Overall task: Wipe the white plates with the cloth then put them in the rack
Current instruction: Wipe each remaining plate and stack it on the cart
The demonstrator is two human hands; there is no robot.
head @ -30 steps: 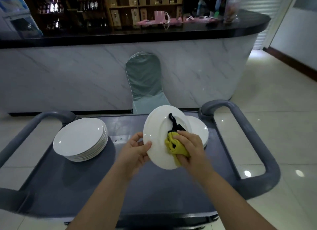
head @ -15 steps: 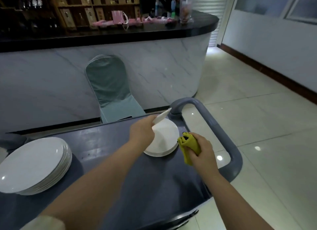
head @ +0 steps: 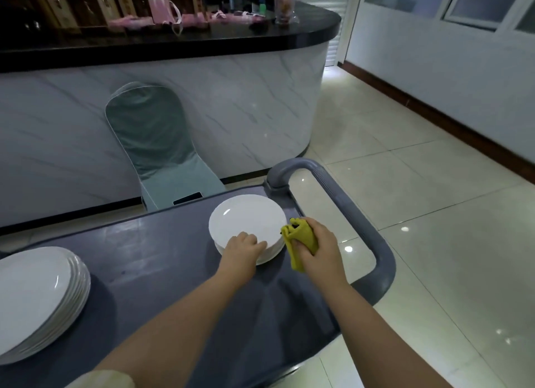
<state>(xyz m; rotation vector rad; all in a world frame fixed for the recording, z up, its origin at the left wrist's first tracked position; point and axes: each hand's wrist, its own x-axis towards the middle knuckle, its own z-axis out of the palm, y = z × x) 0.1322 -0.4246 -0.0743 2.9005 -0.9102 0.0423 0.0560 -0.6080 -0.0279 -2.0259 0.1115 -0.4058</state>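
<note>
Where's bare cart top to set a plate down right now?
Widest bare patch: cart top between the big plate stack and the small stack. Crowded at the right end: left hand on the small stack, right hand gripping the cloth beside the handle.

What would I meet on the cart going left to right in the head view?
Tall plate stack → short plate stack → yellow cloth → cart's right handle bar.
</note>
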